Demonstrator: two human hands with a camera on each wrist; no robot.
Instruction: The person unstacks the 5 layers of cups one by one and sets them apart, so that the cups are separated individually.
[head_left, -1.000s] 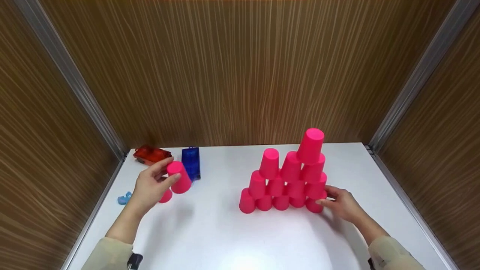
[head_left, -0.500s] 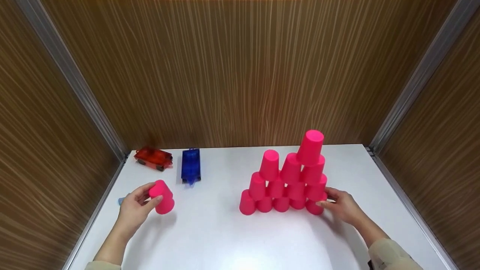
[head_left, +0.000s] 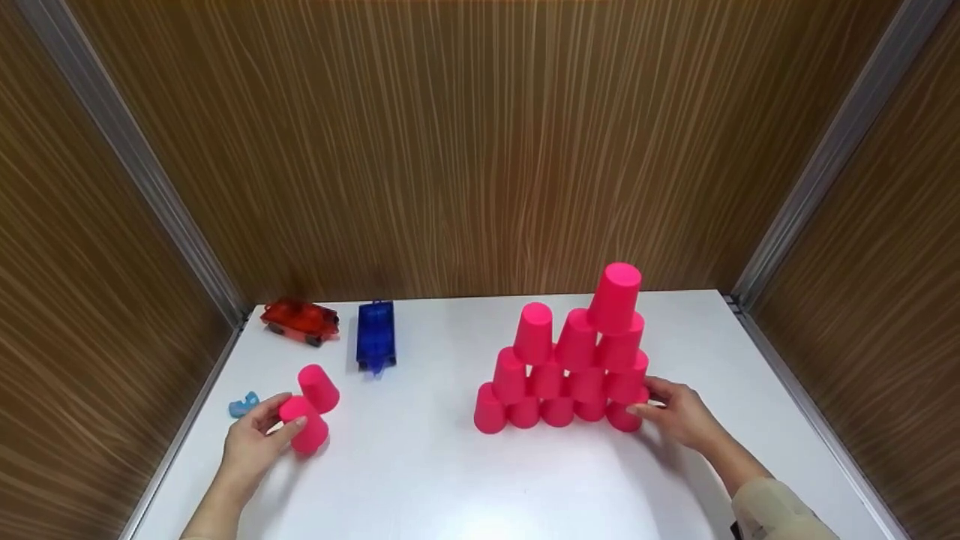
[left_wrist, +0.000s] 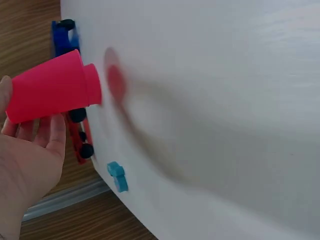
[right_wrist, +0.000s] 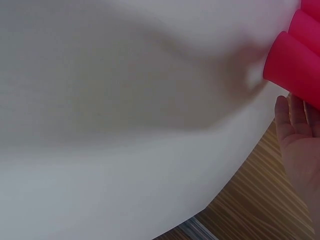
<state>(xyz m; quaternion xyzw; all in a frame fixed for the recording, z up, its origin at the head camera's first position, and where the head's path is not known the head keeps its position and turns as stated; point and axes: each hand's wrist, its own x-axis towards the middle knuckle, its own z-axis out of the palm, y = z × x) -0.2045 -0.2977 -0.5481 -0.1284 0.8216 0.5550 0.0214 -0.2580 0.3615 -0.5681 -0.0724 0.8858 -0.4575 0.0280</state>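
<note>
My left hand (head_left: 251, 446) pinches a pink cup (left_wrist: 47, 87), upside down and tilted, between thumb and fingers. Just behind it in the head view, another pink cup (head_left: 319, 388) stands inverted on the white table. Whether the two cups touch I cannot tell. On the right, a stepped pyramid of inverted pink cups (head_left: 534, 334) rises in four levels, topped by a single cup (head_left: 616, 298) near its right end. My right hand (head_left: 679, 412) holds the bottom right cup (head_left: 624, 418), thumb in front and fingers behind; its thumb is hidden in the right wrist view.
Near the back wall, a red toy car (head_left: 301, 321) and a blue toy car (head_left: 376, 336) sit on the white table (head_left: 427, 465). A small light-blue piece (head_left: 242, 406) lies left of my left hand. Wood-patterned walls enclose the back and sides.
My left hand has moved left and nearer the body with its cup, uncovering the standing cup behind. My right hand and the pyramid have stayed in place.
</note>
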